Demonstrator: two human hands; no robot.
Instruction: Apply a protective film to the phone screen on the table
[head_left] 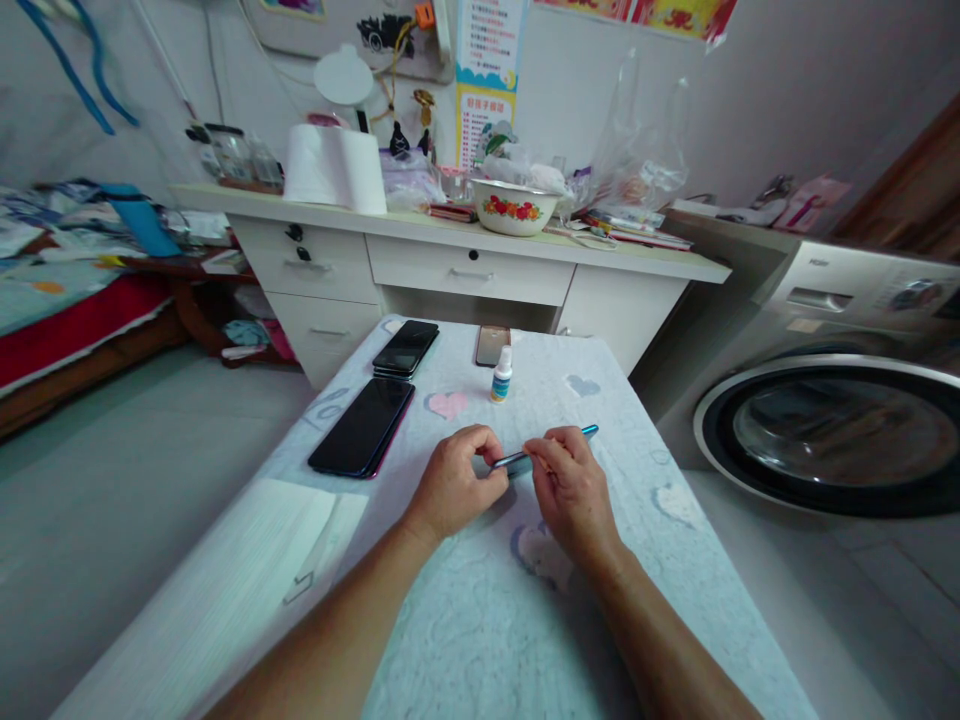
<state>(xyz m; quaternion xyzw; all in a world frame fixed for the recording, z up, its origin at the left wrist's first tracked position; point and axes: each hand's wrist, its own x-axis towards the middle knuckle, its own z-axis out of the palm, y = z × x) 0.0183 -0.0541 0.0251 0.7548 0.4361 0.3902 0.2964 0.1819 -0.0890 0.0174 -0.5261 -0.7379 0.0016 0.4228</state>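
Observation:
A thin blue-edged phone [592,431] is held almost edge-on above the middle of the cloth-covered table. My left hand [459,480] pinches its left end between thumb and fingers. Closed over the phone's middle is my right hand [571,490], thumb and forefinger pressed together at the edge; whether anything small sits between them is hidden. Just beyond my hands stands a small white spray bottle [501,376] with a blue and yellow label. Left of them lie large dark phones [364,428], stacked, with another stack of phones [406,346] behind. A brownish phone [493,345] lies at the far edge.
The table wears a pale blue cloth [465,640] with heart patterns. White sheets [217,580] and a bent metal wire piece [298,587] lie at its left. Beyond stand a white desk [469,272] with a floral bowl [512,210] and paper rolls [334,170]. A washing machine [840,330] is at right.

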